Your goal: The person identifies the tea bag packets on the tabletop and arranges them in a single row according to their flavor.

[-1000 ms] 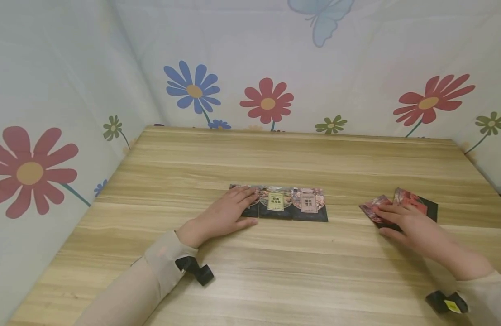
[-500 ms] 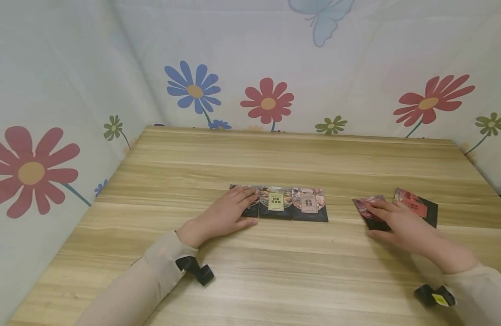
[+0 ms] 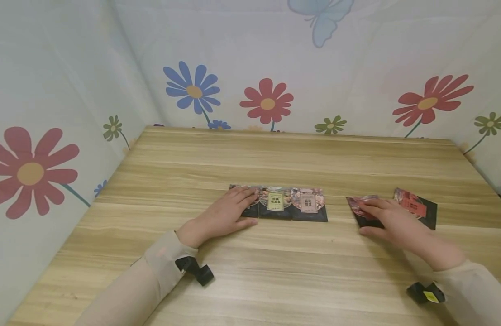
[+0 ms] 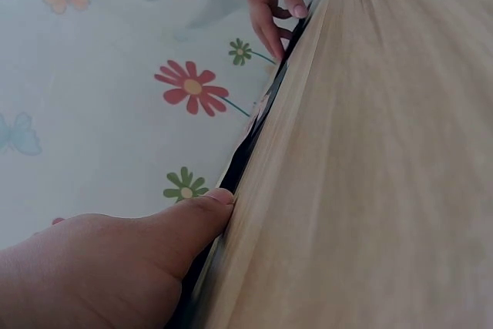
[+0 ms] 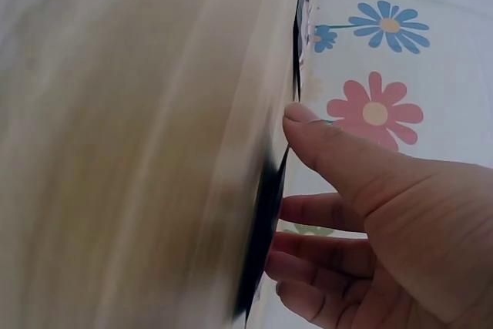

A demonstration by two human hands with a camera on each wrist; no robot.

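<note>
Three flat dark tea packets stand side by side in a row in the head view. My left hand (image 3: pixel 225 210) lies over the left packet (image 3: pixel 252 211), its fingers stretched across it and hiding most of it. Beside it are the middle packet (image 3: pixel 275 213), with a yellow-green label, and a third packet (image 3: pixel 311 216) with a pink label. Off to the right, my right hand (image 3: pixel 398 224) has its fingers on a slanted tea packet (image 3: pixel 363 220), the thumb at its near edge. In the right wrist view the fingertips (image 5: pixel 289 209) touch this packet's surface.
Behind the right hand, another tea packet (image 3: pixel 430 209) with a red label lies askew, partly covered. The wooden table (image 3: pixel 250 158) ends at a flowered cloth backdrop (image 3: pixel 356 68). A small black camera (image 3: pixel 195 270) sits at the left wrist, another (image 3: pixel 424 293) at the right.
My right hand has moved left along the table, and the slanted tea packet under its fingers has moved with it, away from the red-labelled one. The left hand stays in place.
</note>
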